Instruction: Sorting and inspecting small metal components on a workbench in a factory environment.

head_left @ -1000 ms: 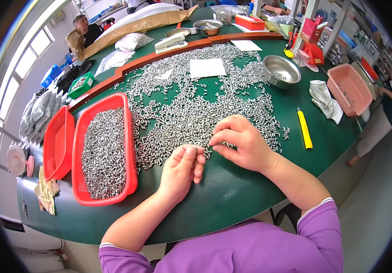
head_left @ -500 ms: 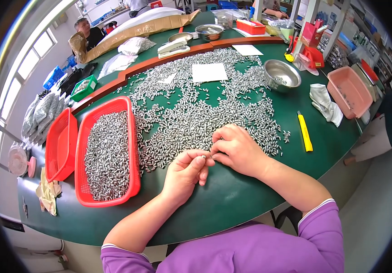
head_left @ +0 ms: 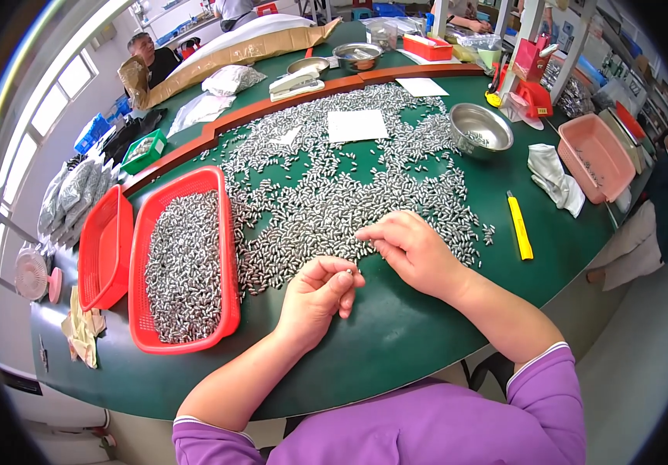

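A wide heap of small silvery, capsule-shaped metal pieces [head_left: 326, 205] lies spread over the green table [head_left: 396, 341]. Just in front of it, my left hand [head_left: 317, 298] is closed, pinching one small metal piece [head_left: 348, 272] between thumb and index finger. My right hand [head_left: 415, 252] is over the heap's near edge, index finger stretched out and apart from the left hand; I see nothing in it. Left of the heap is a red plastic basket [head_left: 231, 298] filled with the same kind of pieces.
An empty-looking red basket [head_left: 105, 248] leans beside the full one. A steel bowl [head_left: 481, 128], yellow utility knife [head_left: 518, 226], white glove [head_left: 555, 178] and pink tray [head_left: 597, 159] are on the right. White paper [head_left: 357, 125] lies on the heap. Another person [head_left: 155, 58] is across the table.
My right hand has drawn away from the left fingertips, its fingers moving up over the heap's edge. The left hand stays nearly in place with its piece.
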A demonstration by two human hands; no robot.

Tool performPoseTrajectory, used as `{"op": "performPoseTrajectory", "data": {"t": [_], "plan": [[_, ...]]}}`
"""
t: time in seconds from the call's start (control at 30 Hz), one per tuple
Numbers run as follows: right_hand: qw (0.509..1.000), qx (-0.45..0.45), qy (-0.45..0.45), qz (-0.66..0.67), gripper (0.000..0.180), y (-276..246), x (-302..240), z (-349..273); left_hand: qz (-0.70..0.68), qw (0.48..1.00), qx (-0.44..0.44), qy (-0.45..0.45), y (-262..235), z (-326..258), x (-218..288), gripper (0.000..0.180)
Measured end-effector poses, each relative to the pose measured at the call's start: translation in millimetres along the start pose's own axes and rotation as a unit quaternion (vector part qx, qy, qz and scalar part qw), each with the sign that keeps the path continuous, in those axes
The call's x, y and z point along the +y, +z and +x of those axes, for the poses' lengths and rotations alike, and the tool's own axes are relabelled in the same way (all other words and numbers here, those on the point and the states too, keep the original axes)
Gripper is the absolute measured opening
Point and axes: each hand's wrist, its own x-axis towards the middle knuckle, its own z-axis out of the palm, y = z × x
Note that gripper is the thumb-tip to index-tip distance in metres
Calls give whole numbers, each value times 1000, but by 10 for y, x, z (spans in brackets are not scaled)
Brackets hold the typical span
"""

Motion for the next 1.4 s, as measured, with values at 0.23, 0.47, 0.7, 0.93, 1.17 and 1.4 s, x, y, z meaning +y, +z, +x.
{"op": "performPoseTrajectory", "data": {"t": [0.23,0.47,0.7,0.93,1.17,1.4], "plan": [[919,-27,154,363,16,14,-77,-7,-17,998,-3,-52,36,44,15,12],[987,-29,53,148,12,-10,-25,28,-7,999,38,-34,53,24,17,16],[997,2,-34,-64,25,57,44,6,17,999,27,14,58,1,-7,9],[960,169,43,-217,33,-536,99,58,528,833,-16,167,194,-72,66,10],[881,98,307,-345,41,-1152,218,-750,631,760,-95,122,329,-225,48,13],[853,125,341,-375,46,-1189,500,-1031,627,767,-81,108,315,-237,36,14]]}}
